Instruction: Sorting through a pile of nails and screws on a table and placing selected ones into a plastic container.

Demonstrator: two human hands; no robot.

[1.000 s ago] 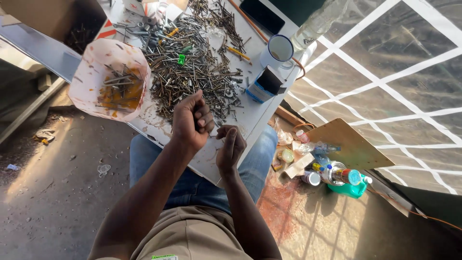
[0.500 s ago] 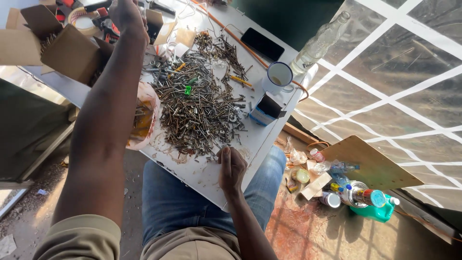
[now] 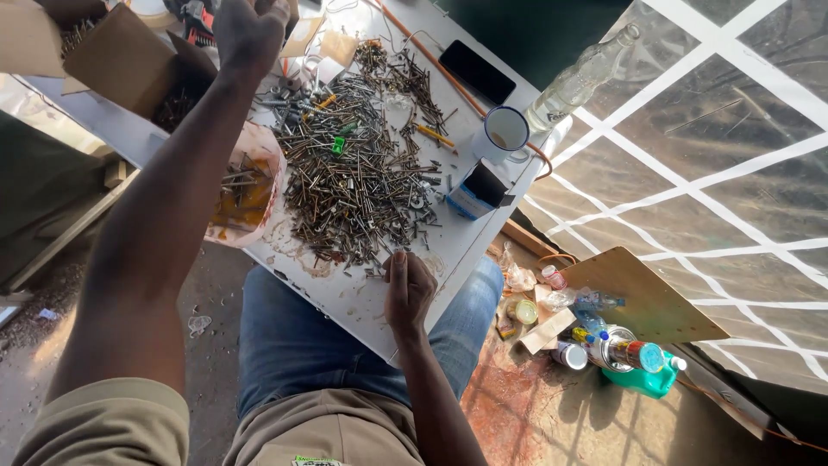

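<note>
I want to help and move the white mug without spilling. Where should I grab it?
Take the white mug by its handle, which seems to stick out at its lower right, toward the table edge. Come in from that side: the pile of nails and the small blue box crowd the other sides, and a glass bottle lies close behind. It stands upright, so keep it level.

makeshift workshop: nail pile (image 3: 358,185), tarp wall (image 3: 724,164)

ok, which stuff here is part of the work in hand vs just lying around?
In the work: left hand, right hand, pile of screws and nails, plastic tub, cardboard box.
Lying about: phone, enamel mug, glass bottle, green jug.
</note>
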